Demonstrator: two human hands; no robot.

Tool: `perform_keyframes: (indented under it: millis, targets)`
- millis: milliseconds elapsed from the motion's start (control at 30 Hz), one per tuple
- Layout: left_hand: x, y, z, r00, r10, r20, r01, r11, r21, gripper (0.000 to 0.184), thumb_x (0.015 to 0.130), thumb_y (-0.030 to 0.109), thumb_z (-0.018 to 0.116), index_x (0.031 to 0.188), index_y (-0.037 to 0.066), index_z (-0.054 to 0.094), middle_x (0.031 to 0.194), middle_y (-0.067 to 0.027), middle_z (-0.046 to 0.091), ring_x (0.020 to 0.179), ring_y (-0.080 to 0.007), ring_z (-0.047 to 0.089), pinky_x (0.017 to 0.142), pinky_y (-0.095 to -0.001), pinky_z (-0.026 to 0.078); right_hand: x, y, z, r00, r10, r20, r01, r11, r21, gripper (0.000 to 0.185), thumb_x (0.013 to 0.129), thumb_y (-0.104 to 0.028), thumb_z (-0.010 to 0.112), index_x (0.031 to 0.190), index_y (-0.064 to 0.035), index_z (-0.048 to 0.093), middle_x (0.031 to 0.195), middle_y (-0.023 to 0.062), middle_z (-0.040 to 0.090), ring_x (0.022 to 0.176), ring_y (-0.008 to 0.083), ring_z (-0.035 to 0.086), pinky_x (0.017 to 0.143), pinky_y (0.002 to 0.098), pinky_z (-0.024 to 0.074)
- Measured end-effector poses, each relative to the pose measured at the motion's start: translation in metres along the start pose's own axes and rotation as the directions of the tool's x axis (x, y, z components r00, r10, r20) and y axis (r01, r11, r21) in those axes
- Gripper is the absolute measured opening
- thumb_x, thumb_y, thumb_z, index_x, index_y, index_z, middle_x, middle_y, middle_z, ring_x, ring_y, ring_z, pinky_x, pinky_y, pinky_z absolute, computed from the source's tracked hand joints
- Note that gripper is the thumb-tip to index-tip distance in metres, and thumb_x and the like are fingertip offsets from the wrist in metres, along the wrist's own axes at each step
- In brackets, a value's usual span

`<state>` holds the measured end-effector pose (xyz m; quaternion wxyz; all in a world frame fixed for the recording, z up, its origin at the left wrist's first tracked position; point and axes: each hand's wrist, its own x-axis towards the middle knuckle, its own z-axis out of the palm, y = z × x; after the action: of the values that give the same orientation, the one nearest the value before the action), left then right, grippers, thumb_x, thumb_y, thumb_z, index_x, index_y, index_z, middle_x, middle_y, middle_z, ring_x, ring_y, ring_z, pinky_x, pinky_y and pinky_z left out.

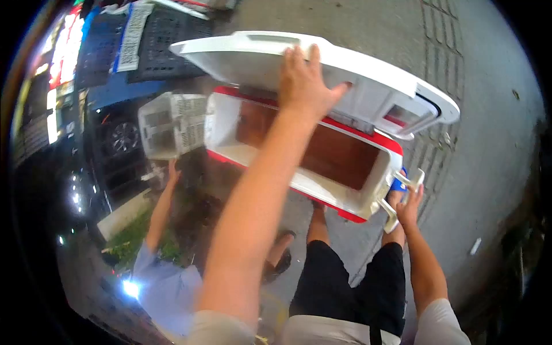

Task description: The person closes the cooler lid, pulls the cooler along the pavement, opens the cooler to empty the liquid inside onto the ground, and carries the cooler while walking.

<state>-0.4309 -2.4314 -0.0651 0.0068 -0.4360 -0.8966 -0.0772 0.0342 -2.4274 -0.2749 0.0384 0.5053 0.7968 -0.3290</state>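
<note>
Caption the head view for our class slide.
Left hand against the raised lid of a red-and-white cooler; right hand on its end handle.

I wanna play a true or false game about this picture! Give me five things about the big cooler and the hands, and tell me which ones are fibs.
1. The left hand touches the white lid. True.
2. The lid is shut. False: it stands open.
3. The right hand holds the handle at one end of the cooler. True.
4. The shorts are yellow. False: they are black.
5. Another person's hand is outside the cooler. True.
</note>
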Motion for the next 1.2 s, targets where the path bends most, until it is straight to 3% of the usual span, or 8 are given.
perform_keyframes:
  millis: [167,300,433,700,767,800,1033,1200]
  targets:
    - [0.001,0.008,-0.008,0.995,-0.094,0.018,0.095,0.994,-0.059,0.092,0.073,0.05,0.076,0.143,0.002,0.039,0.147,-0.0296,0.031,0.141,-0.0429,0.024,0.112,-0.0464,0.033,0.029,0.012,-0.008,0.827,0.5,0.258,-0.545,0.6,0.585,0.098,0.073,-0.012,0.078,0.149,-0.0096,0.017,0.144,0.0224,0.036,0.118,0.0294,0.051,0.086,0.04,0.0499]
    - [0.002,0.01,-0.006,0.992,-0.124,0.024,0.126,0.984,-0.125,0.09,0.073,0.044,0.077,0.143,0.003,0.038,0.145,-0.0298,0.031,0.14,-0.0447,0.025,0.109,-0.0449,0.038,0.044,0.053,0.042,0.792,0.254,0.555,-0.597,0.515,0.616,0.068,0.082,-0.024,0.074,0.138,-0.0057,0.041,0.122,0.0116,0.058,0.102,0.0204,0.058,0.082,0.0328,0.0469]
    - [0.003,0.014,-0.002,0.993,-0.118,0.027,0.12,0.988,-0.1,0.09,0.073,0.042,0.077,0.145,0.01,0.037,0.146,-0.0321,0.028,0.138,-0.049,0.025,0.107,-0.0469,0.039,0.049,0.012,0.048,0.671,0.41,0.618,-0.734,0.487,0.474,0.061,0.085,-0.029,0.071,0.137,-0.0096,0.046,0.109,0.0051,0.062,0.101,0.0156,0.054,0.082,0.0343,0.0439]
    - [0.014,0.019,-0.012,0.98,-0.168,0.107,0.162,0.985,0.058,0.083,0.072,0.041,0.077,0.143,0.021,0.04,0.14,-0.0288,0.034,0.136,-0.0476,0.025,0.107,-0.0639,0.026,0.038,0.031,0.079,0.916,0.251,0.313,-0.388,0.365,0.846,0.051,0.087,-0.032,0.068,0.132,-0.0141,0.052,0.069,0.0022,0.056,0.048,0.0131,0.05,0.044,0.027,0.0378]
    - [0.011,0.017,-0.013,0.972,-0.188,0.138,0.182,0.982,0.058,0.082,0.071,0.041,0.078,0.142,0.021,0.042,0.141,-0.0278,0.034,0.136,-0.0472,0.026,0.107,-0.0664,0.023,0.031,0.001,0.042,0.768,0.377,0.517,-0.64,0.431,0.636,0.031,0.091,-0.034,0.065,0.104,-0.0055,0.062,0.08,0.0043,0.064,0.068,0.015,0.059,0.063,0.0299,0.046]
    - [0.01,0.017,-0.01,0.978,-0.188,0.093,0.186,0.982,0.025,0.082,0.07,0.043,0.079,0.14,0.022,0.043,0.141,-0.0269,0.034,0.135,-0.0475,0.026,0.107,-0.0673,0.022,0.031,-0.022,0.035,0.769,0.424,0.478,-0.638,0.464,0.615,0.035,0.092,-0.044,0.063,0.087,-0.0094,0.061,0.063,0.0008,0.056,0.054,0.0107,0.05,0.051,0.0275,0.0378]
    - [0.014,0.021,-0.014,0.972,-0.207,0.109,0.21,0.977,-0.019,0.088,0.066,0.046,0.082,0.14,0.018,0.042,0.155,-0.0156,0.023,0.138,-0.0549,0.015,0.107,-0.0715,0.022,0.034,-0.052,0.033,0.563,0.66,0.497,-0.807,0.312,0.501,0.056,0.082,-0.063,0.066,0.087,-0.0073,0.06,0.073,0.0058,0.059,0.063,0.0177,0.056,0.058,0.0304,0.0435]
    - [0.02,0.018,-0.016,0.966,-0.192,0.172,0.212,0.971,-0.111,0.081,0.072,0.036,0.079,0.141,0.017,0.043,0.156,-0.0086,0.023,0.14,-0.0555,0.006,0.106,-0.0704,0.027,0.035,-0.046,0.022,0.58,0.427,0.694,-0.803,0.155,0.576,0.038,0.082,-0.039,0.076,0.094,-0.0112,0.053,0.075,0.0026,0.05,0.067,0.0171,0.052,0.062,0.0303,0.0463]
